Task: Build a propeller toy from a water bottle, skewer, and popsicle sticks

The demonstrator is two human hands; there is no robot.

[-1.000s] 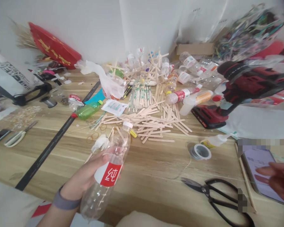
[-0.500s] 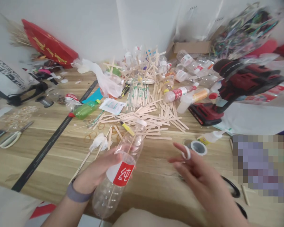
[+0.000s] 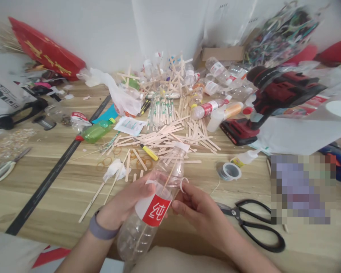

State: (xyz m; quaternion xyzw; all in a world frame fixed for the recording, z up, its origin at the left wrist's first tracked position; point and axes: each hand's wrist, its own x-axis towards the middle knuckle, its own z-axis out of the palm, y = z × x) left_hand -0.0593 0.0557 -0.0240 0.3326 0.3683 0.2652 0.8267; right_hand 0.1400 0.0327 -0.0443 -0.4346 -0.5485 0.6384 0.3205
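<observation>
A clear plastic bottle (image 3: pixel 143 231) with a red and white label is tilted in front of me, its neck pointing away. My left hand (image 3: pixel 140 193) is wrapped round its middle, thumb over the label. A thin wooden stick (image 3: pixel 172 172) shows through the clear wall, running lengthwise. Close against the bottle's right side is my right hand (image 3: pixel 197 204), its fingers curled. A white ring (image 3: pixel 184 184) sits at its index finger. Whatever lies between those fingertips is hidden. Black-handled scissors (image 3: pixel 244 220) rest on the table just right of this hand.
Flat wooden sticks (image 3: pixel 170 136) lie heaped beyond the bottle, with a yellow cutter (image 3: pixel 150 152) beside them. A spool (image 3: pixel 229 171), a glue bottle (image 3: pixel 246 157) and a red-black power drill (image 3: pixel 278 98) stand to the right. A green bottle (image 3: pixel 98 131) lies left.
My right hand has moved left from over the table to the bottle's side, its fingers curling in. The scissors and spool are now more exposed. My left hand keeps hold of the bottle.
</observation>
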